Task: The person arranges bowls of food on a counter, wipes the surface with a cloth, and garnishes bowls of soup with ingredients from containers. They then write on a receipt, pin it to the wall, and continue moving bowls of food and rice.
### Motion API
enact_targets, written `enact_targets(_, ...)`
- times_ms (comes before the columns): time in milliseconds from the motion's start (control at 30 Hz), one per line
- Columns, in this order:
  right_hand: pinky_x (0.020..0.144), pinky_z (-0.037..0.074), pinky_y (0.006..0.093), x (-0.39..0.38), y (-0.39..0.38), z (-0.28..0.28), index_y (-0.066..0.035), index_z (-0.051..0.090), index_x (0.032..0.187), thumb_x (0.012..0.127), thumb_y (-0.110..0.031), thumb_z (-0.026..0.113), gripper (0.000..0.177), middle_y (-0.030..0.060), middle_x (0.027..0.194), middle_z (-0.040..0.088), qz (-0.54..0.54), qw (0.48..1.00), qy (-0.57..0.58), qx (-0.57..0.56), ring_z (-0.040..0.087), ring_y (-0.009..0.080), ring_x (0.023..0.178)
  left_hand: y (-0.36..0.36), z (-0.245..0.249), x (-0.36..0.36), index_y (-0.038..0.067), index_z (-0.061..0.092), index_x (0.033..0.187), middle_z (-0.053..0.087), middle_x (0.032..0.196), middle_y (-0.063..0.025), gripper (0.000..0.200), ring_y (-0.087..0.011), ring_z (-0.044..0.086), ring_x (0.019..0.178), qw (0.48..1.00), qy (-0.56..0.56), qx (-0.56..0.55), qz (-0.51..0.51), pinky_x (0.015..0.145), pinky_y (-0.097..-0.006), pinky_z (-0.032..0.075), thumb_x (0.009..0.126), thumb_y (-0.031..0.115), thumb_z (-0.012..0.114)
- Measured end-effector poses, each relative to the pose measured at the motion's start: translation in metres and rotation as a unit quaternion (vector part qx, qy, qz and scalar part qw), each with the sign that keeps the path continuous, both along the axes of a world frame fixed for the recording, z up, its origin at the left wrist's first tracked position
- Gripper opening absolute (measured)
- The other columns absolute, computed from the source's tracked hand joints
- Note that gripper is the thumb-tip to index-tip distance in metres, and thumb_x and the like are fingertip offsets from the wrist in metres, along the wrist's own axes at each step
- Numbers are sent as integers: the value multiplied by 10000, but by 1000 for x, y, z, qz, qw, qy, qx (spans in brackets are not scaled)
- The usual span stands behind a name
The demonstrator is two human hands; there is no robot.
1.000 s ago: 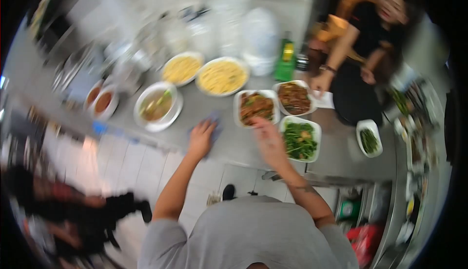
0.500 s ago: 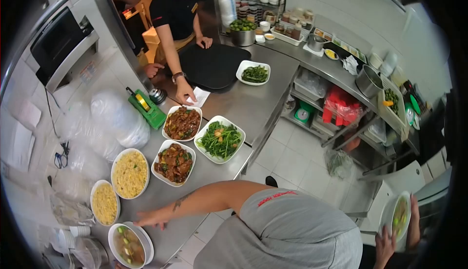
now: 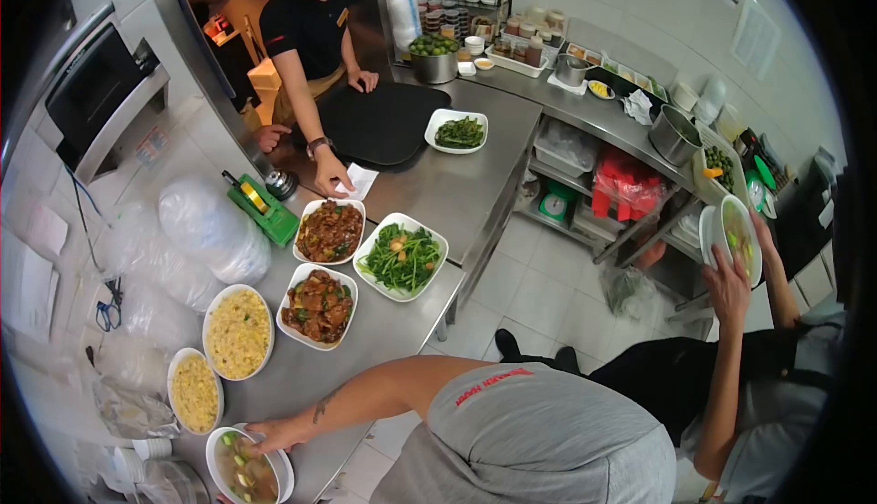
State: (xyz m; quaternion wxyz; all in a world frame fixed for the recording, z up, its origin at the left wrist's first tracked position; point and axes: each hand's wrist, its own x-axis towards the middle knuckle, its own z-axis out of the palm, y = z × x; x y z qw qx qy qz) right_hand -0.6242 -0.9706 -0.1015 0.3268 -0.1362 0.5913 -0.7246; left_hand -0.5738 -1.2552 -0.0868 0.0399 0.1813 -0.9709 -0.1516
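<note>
At the lower left, my right hand (image 3: 279,435) reaches out from a grey sleeve and closes over the rim of a white bowl of soup (image 3: 245,475) with green pieces in it. Another white rim shows under or behind this bowl. A small sliver of my left hand (image 3: 222,499) shows by the bowl at the bottom edge; its fingers are mostly out of frame. Two bowls of fried rice (image 3: 238,332) stand just beyond. Past them are two square dishes of saucy brown meat (image 3: 317,307) and a dish of leafy greens (image 3: 402,260).
A person across the steel counter (image 3: 384,339) touches a white paper (image 3: 357,182) beside a black tray (image 3: 379,127). Another person at right holds a soup bowl (image 3: 738,241) in both hands. Plastic bags (image 3: 206,230) and a green tape dispenser (image 3: 265,212) line the left side.
My right hand has gone from reaching beside the soup bowl to gripping its rim. The person at right has come further into view, their bowl higher. The whole view has shifted slightly.
</note>
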Motion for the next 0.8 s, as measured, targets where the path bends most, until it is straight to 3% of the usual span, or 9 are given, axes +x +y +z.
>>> enact_targets(33,520,487,278,1,2,-1,-146,171,1427,824,-362,579,759,106,1192,480,-4,1000,0,-4,571,173,841,5,5,3,80,303,1369,352,1354,-187,510,-274,330,1265,999,-8,-46,-1,1019,-381,307,939,353,336)
enact_targets(67,517,484,276,5,6,2,-138,189,1423,822,-340,588,749,97,1164,494,-7,1000,-1,-7,570,158,812,34,30,12,79,273,1381,320,1384,-176,535,-259,301,1287,996,-58,50,44,1031,-375,296,943,383,317)
enact_targets(167,512,478,270,13,11,-8,-132,220,1417,819,-314,605,734,82,1129,515,-14,999,1,-29,561,135,782,0,-14,1,96,261,1390,277,1423,-136,590,-246,304,1285,866,2,489,105,1044,-362,282,936,472,267)
enact_targets(433,643,500,299,55,57,1,-113,214,1416,837,-293,599,718,99,1193,499,-41,999,-4,-28,531,165,962,26,-30,24,122,194,1408,242,1426,-158,620,-224,214,1315,946,-20,322,39,1087,-392,171,920,461,373)
enact_targets(500,764,501,344,69,85,24,-102,206,1416,844,-290,592,715,124,1254,467,-12,999,-3,-37,495,209,1086,57,-15,29,114,221,1393,271,1402,-156,596,-228,246,1292,929,3,368,41,1071,-393,196,922,448,370)
enact_targets(567,608,507,315,68,76,-14,-112,214,1415,829,-305,609,732,127,1167,516,-77,992,72,-71,567,205,896,90,2,33,106,248,1377,301,1377,-155,573,-233,277,1269,903,24,426,41,1055,-393,222,924,436,367)
enact_targets(633,685,454,329,80,93,-14,-105,196,1418,831,-324,608,750,156,1184,492,-109,986,98,-75,537,240,933,130,21,41,98,275,1361,331,1353,-153,551,-237,309,1246,872,41,485,40,1039,-394,247,926,424,364)
enact_targets(700,993,342,385,112,147,43,-83,151,1423,848,-346,589,769,211,1306,395,-109,990,72,-48,406,314,1198,166,38,48,90,302,1346,360,1329,-152,531,-242,340,1223,838,60,542,35,1023,-395,273,927,412,362)
enact_targets(800,1006,325,363,134,199,71,-81,134,1426,850,-352,589,782,220,1306,393,-127,989,71,19,393,315,1209,221,62,61,79,342,1322,405,1292,-149,503,-249,387,1188,792,71,606,25,998,-396,311,930,393,358)
